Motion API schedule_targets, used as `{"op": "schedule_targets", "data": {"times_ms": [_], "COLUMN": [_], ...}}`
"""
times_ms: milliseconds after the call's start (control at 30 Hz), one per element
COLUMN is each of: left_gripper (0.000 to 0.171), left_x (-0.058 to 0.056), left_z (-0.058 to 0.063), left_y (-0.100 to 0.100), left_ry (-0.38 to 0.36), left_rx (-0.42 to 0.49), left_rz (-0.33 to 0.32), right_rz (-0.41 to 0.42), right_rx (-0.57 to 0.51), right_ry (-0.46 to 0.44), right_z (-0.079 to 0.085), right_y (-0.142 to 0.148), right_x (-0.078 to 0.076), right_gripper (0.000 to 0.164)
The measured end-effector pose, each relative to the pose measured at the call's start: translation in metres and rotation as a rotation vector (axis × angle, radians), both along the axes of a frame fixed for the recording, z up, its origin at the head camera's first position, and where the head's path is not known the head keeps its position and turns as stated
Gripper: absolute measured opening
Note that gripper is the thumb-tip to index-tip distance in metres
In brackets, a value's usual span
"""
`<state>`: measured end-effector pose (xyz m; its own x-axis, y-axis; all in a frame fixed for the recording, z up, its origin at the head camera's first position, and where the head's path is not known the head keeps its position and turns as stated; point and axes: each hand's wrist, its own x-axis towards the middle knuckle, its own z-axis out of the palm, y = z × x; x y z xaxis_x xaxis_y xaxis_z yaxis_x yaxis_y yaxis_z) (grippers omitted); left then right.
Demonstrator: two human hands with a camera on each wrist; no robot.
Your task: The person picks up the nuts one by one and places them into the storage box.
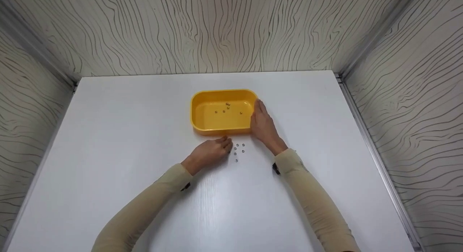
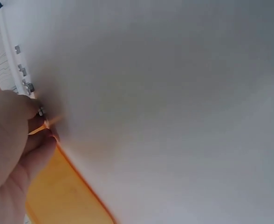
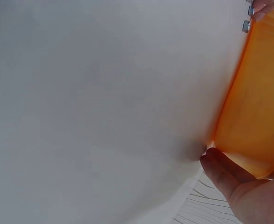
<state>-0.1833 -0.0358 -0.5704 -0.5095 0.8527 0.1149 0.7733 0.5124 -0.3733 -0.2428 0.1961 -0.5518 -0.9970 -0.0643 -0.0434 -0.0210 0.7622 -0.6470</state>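
White table point(image 1: 108, 136), walled on three sides by panels with a dark wavy grain point(image 1: 231, 27). Yellow tub point(image 1: 221, 125) sits on the midline of the table, nearer the far edge than the near one. A few small metal nuts point(image 1: 227, 105) lie on the tub floor, toward its far wall. A loose cluster of the same nuts point(image 1: 238, 150) lies on the table just outside the tub's near wall, between the two hands.

Right hand point(image 1: 263, 126): fingers straight, flat against the tub's right wall, holding nothing. The right wrist view shows the thumb point(image 3: 221, 170) touching the tub's corner.

Left hand point(image 1: 211, 151): knuckles up, fingers curled, fingertips at the left side of the loose cluster, close to the tub's near wall. In the left wrist view one nut point(image 2: 40, 111) sits at the fingertips point(image 2: 34, 122) and looks pinched; a firm grip cannot be confirmed, since the hand covers most of it.

Obstructions: the tub's near wall stands directly beyond the left fingertips.

Hard to read: exact nut count in either group is too small to tell. Both wrist views are mostly blurred table. Both sleeves run out of the head view at the bottom.
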Motion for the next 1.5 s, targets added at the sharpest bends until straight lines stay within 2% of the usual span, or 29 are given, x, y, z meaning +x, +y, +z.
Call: {"op": "schedule_targets", "data": {"times_ms": [200,467,667,867,1100,1267,1367,1500], "left_gripper": [0.027,0.018,0.022,0.022,0.020,0.019,0.018,0.019], "left_x": [0.0011,-0.0017,-0.0028,-0.0044,-0.0050,-0.0048,-0.0056,-0.0068], "left_z": [-0.0011,-0.0017,-0.0006,-0.0018,-0.0048,-0.0036,-0.0035,-0.0027], "left_y": [-0.0001,-0.0013,-0.0011,-0.0012,-0.0017,-0.0007,-0.0007,-0.0020], "left_ry": [0.059,0.144,0.154,0.138,0.215,0.190,0.203,0.260], "left_rx": [-0.033,-0.026,-0.070,-0.070,-0.063,-0.058,-0.039,-0.016], "left_rz": [-0.042,-0.101,-0.120,-0.128,-0.150,-0.154,-0.167,-0.191], "right_rz": [-0.001,-0.002,-0.009,-0.014,-0.011,0.005,0.008,0.005], "right_rx": [-0.002,0.020,0.026,0.016,0.026,0.023,0.019,0.019], "right_ry": [0.009,0.019,-0.020,-0.018,-0.018,0.019,0.038,0.031], "right_z": [0.0000,0.0010,0.0013,0.0021,0.0010,-0.0006,-0.0020,-0.0019], "right_y": [-0.0004,-0.0010,-0.0016,-0.0014,-0.0014,-0.0003,0.0000,0.0004], "right_x": [0.0002,0.0004,-0.0006,-0.0005,-0.0004,-0.0004,-0.0010,-0.0018], "right_gripper": [0.063,0.062,0.063,0.062,0.063,0.063,0.062,0.062]}}
